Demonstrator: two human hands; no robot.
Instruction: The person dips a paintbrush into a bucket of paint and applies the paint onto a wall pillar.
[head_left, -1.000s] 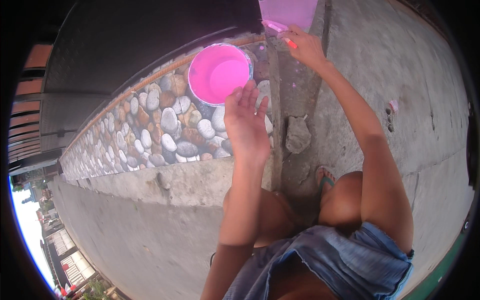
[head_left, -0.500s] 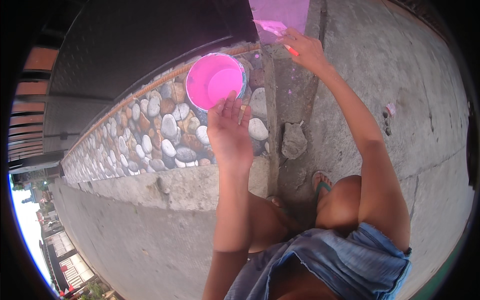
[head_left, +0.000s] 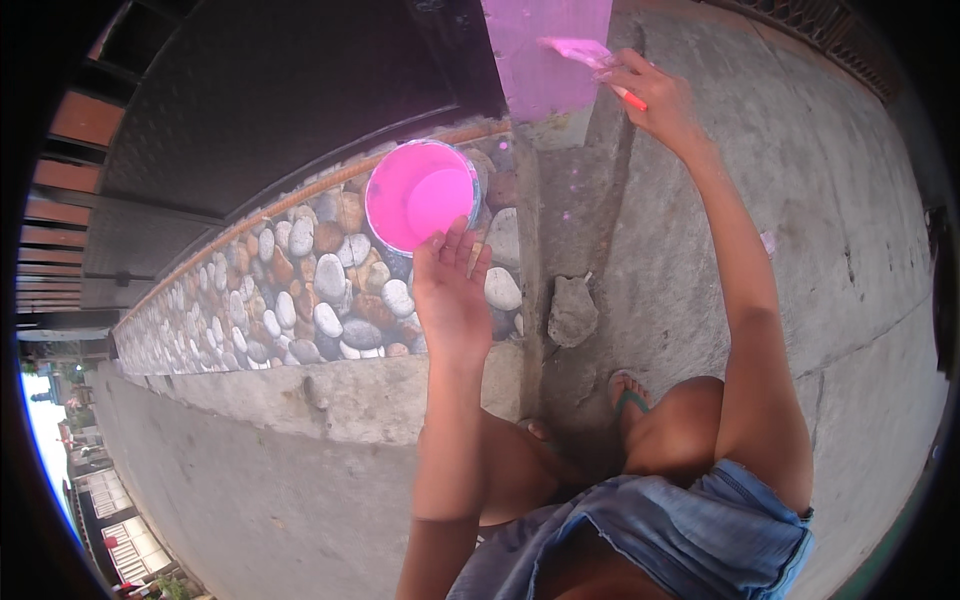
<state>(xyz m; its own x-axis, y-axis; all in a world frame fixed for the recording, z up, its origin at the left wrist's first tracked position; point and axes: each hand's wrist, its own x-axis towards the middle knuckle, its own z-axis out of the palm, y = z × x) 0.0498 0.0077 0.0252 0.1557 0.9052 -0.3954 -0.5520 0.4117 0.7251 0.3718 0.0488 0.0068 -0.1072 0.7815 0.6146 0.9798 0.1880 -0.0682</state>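
Observation:
My right hand [head_left: 655,100] is closed around a paintbrush [head_left: 580,50] with a red-orange handle end and a pink-coated head. The brush head is at the pink-painted surface [head_left: 540,85] at the top; whether it touches is hard to tell. A round bucket [head_left: 400,190] with pink paint inside and smears on its rim stands on the pebble-patterned surface. My left hand [head_left: 455,290] is palm up with fingers stretched out, their tips overlapping the bucket's near rim. I cannot make out any grip on it.
A dark metal gate [head_left: 300,90] rises behind the pebble-patterned strip [head_left: 330,290]. A rough stone chunk [head_left: 573,312] lies on the concrete near my sandalled foot [head_left: 628,395]. Pink drips spot the concrete below the painted surface.
The view has shifted, so the scene sits lower in it. My right hand has moved the paintbrush slightly right across the pink surface. My left hand stays by the bucket rim.

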